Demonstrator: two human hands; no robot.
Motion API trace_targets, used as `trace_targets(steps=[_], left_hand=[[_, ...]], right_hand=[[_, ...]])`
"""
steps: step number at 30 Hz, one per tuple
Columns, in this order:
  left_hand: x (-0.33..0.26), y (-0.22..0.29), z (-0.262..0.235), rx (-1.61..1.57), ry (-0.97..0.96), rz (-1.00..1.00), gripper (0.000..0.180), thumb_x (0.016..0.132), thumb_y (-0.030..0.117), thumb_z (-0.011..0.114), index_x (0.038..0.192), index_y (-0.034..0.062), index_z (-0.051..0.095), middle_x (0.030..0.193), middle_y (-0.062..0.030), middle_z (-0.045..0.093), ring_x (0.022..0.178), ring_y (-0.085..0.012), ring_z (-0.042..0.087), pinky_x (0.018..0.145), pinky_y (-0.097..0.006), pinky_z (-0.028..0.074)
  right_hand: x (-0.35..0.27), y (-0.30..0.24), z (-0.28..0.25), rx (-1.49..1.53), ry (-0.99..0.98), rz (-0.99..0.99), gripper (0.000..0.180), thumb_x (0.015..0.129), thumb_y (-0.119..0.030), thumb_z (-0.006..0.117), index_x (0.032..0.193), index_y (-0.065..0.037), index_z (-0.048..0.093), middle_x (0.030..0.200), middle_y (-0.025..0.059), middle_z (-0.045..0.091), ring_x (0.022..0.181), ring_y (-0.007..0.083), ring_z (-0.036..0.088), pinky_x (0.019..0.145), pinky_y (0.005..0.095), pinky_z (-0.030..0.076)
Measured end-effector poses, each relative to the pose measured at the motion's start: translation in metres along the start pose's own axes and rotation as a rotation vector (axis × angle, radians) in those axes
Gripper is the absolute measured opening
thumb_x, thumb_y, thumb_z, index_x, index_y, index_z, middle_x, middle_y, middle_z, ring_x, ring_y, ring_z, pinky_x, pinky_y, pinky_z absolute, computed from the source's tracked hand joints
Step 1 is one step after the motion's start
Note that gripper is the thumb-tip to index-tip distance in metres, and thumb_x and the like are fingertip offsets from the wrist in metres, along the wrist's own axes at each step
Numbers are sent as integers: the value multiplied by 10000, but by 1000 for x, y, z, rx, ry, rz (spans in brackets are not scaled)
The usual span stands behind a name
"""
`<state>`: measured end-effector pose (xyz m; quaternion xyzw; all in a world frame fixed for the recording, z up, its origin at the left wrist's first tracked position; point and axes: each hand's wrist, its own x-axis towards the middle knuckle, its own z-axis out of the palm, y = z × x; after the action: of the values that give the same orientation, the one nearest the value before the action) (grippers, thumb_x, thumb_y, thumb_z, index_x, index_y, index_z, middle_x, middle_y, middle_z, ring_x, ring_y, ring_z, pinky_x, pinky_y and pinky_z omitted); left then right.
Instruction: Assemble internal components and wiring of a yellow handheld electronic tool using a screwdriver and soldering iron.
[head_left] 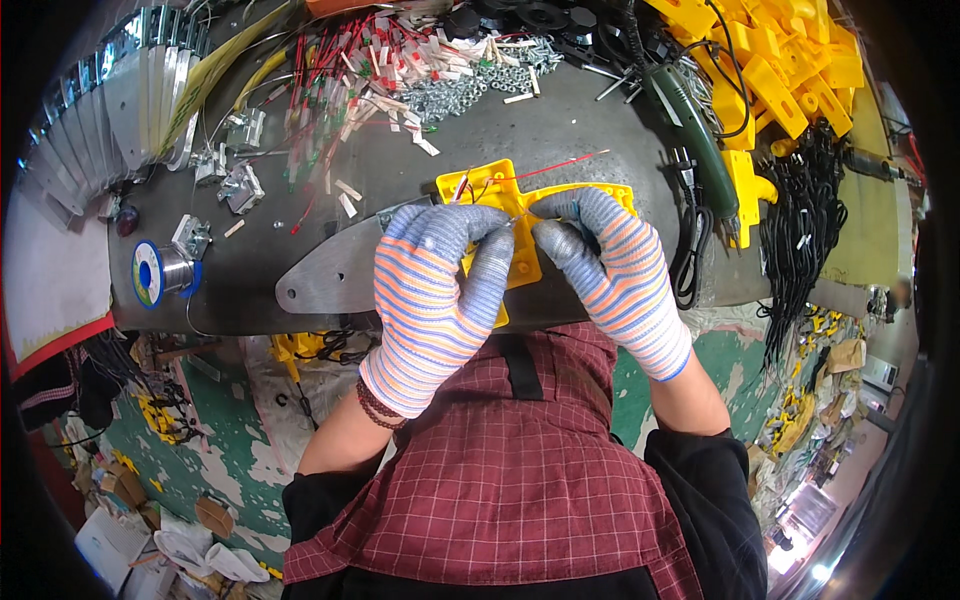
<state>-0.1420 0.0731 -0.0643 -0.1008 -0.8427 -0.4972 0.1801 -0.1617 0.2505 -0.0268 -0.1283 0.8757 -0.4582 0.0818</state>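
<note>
My fingertips meet over the middle of the yellow plastic bracket [520, 215], left hand [440, 290] and right hand [610, 270] both in striped knit gloves, the fingers curled together and pinching at something small where the thin red wire [560, 166] enters the part; whether I have the wire itself nipped between the pads I cannot tell, since the gloves cover the spot. The bracket lies on the dark workbench [560, 120] just before my chest, partly over a flat metal plate [330, 275] with a rounded end. I judge the wire the weak point: it is fine, its free end trails off to the upper right, and a pull at a bad angle could drag it out of its seat or kink it (thick gloves dull the feel for that). The bracket could also skate on the smooth plate if I press unevenly. Farther out, the heap of loose screws [470, 85] and the bundle of red leads [350, 75] sit within reach, near enough for a sleeve to scatter them. The green-handled tool [695, 130] and the pile of yellow parts [780, 55] bend away at the rim, their details blurred.
</note>
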Motion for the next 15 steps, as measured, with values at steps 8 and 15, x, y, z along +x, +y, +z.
trace_targets(steps=[8, 15], left_hand=[[0, 0, 0, -3, -7, 22, 129, 774, 74, 728, 890, 67, 669, 847, -106, 674, 802, -319, 634, 734, -413, 483], [0, -2, 1, 29, 10, 82, 157, 770, 72, 724, 917, 77, 667, 855, -94, 673, 806, -315, 639, 766, -408, 473]], right_hand=[[7, -8, -5, 262, -147, 257, 155, 916, -129, 616, 986, 9, 604, 783, 103, 622, 722, 220, 638, 684, 313, 509], [3, -7, -2, 262, -96, 104, 157, 899, -121, 626, 995, 0, 600, 837, 76, 628, 772, 140, 614, 716, 298, 504]])
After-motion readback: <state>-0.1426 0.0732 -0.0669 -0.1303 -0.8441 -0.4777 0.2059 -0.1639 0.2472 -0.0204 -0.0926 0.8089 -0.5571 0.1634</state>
